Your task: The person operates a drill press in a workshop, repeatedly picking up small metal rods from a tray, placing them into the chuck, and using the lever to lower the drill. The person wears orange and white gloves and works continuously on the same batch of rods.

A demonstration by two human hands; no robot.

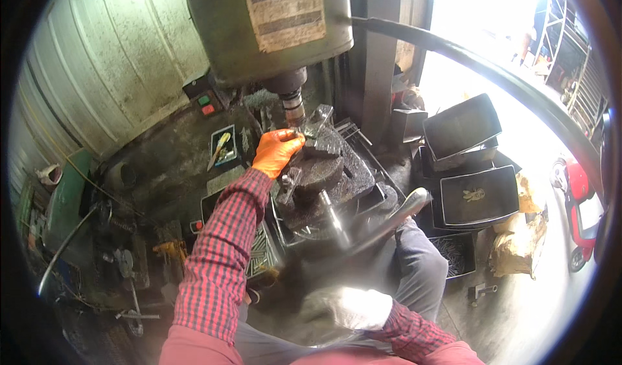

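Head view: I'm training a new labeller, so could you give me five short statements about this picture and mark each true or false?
1. The left hand wears an orange glove. True.
2. The right hand wears an orange glove too. False: its glove is whitish, and it looks blurred.
3. The fingertips of the left hand are close to the drill. True.
4. The black bins stand at the left of the picture. False: they stand at the right.
5. On the wall side, a green button sits above a red button in the picture. True.
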